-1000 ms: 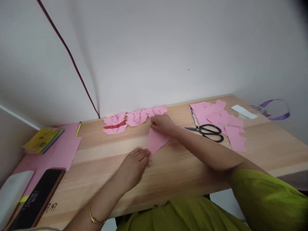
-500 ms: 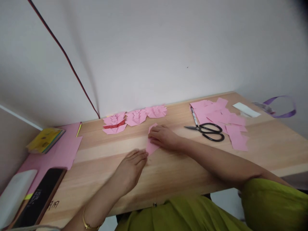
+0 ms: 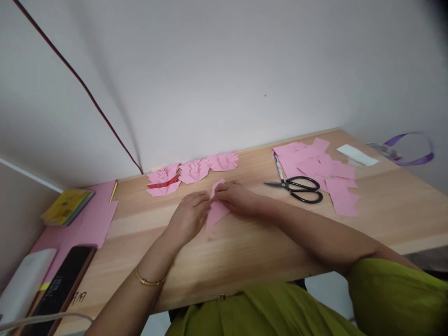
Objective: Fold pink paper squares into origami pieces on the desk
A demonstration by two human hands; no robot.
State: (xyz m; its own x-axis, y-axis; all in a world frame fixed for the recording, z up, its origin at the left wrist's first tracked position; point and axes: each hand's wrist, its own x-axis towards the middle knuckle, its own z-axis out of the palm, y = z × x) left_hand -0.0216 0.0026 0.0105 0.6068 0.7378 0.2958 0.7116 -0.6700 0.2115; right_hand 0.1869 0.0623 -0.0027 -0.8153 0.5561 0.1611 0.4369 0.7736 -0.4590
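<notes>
A folded piece of pink paper [image 3: 217, 213] lies on the wooden table between my hands, its pointed end toward me. My right hand [image 3: 235, 197] covers its upper right part, with the fingers curled and pressing on it. At the paper's left edge, my left hand [image 3: 192, 212] has its fingers held together, the tips touching the paper near my right fingertips. Behind them, along the wall, stand several folded pink paper pieces [image 3: 194, 171]; a red strip [image 3: 164, 182] crosses the leftmost. Black-handled scissors [image 3: 297, 187] lie to the right of my right hand.
Cut pink paper pieces [image 3: 325, 168] are heaped at the right, with a pen [image 3: 278, 167] beside them and a white strip [image 3: 357, 155] farther right. On the left are pink sheets [image 3: 94, 219], a yellow packet [image 3: 67, 205], a black clock [image 3: 59, 284] and a white box [image 3: 27, 280].
My left hand has moved up along the paper's left edge, from near its lower tip to beside my right fingers. My right hand stays on the paper. The view has shifted slightly.
</notes>
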